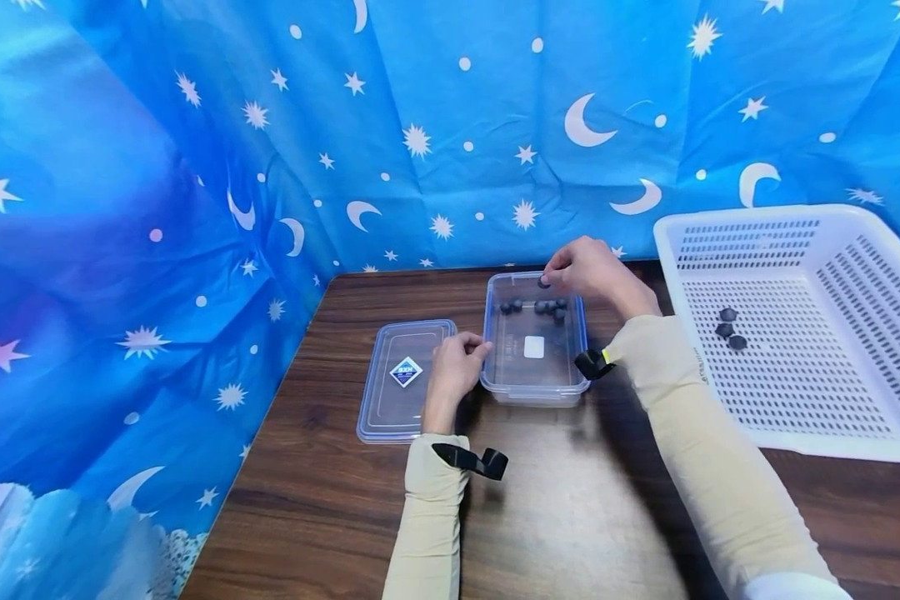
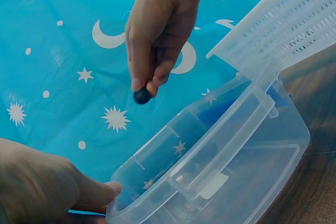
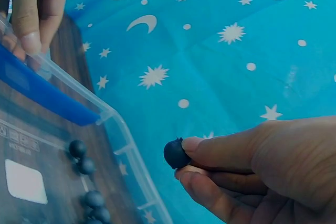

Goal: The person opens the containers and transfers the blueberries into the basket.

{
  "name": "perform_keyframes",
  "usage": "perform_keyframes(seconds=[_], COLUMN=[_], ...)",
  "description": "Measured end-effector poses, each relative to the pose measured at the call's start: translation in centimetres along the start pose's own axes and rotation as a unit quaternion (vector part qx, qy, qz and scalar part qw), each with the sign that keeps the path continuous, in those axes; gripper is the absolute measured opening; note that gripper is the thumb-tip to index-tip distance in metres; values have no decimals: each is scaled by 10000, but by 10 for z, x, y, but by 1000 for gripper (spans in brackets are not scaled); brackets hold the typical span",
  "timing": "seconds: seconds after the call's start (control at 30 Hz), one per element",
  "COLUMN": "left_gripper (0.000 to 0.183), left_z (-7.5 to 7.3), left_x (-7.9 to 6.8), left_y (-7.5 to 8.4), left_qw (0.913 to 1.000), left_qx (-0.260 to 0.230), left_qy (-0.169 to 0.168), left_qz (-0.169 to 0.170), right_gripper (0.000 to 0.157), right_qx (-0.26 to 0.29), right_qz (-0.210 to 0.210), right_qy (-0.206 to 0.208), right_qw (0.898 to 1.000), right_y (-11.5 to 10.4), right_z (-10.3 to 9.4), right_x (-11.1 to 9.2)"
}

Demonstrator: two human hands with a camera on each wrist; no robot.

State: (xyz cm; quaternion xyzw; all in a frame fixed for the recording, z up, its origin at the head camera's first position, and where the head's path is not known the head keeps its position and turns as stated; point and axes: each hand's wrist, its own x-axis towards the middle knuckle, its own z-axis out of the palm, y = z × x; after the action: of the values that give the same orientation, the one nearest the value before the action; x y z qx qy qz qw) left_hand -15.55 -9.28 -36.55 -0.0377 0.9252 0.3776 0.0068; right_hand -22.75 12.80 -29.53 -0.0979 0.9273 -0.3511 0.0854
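A clear plastic food container (image 1: pixel 532 390) with blue side edges stands uncovered on the table. Several blueberries (image 3: pixel 94 199) lie on its floor, towards the far end. My left hand (image 1: pixel 453 368) pinches the container's left rim, thumb on one side and fingers on the other. Over the container's far end, my right hand (image 1: pixel 594 271) holds a single blueberry (image 3: pixel 177 153) between thumb and fingertips; the left wrist view shows it above the rim. Left of the container, the clear lid (image 1: pixel 390 408) with a blue diamond label lies flat.
A white slotted basket (image 1: pixel 780 446) stands at the right, with a few blueberries (image 1: pixel 737 342) on its floor. Behind the wooden table (image 1: pixel 307 500) hangs a blue cloth (image 1: pixel 495 100) with moons and stars. Black straps (image 1: pixel 487 463) stick out from the sleeves.
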Motion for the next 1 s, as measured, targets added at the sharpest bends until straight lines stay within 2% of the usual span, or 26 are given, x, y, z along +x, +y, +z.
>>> perform_keyframes(seconds=[0.3, 0.7, 1.0], left_gripper=[23, 24, 23], left_z=[-1, 1, 1], left_x=[-2, 0, 1], left_y=[2, 0, 0], left_qw=[10000, 9997, 9997], left_qx=[49, -89, -138], left_qy=[24, -97, -87], left_qz=[13, -197, -200], right_gripper=[20, 23, 26], right_qx=[-49, 136, -41], right_qz=[85, 47, 168], right_qy=[146, 330, 560], right_qw=[9998, 9994, 9983], right_y=[8, 20, 31], right_z=[-18, -33, -46], right_x=[-8, -19, -27])
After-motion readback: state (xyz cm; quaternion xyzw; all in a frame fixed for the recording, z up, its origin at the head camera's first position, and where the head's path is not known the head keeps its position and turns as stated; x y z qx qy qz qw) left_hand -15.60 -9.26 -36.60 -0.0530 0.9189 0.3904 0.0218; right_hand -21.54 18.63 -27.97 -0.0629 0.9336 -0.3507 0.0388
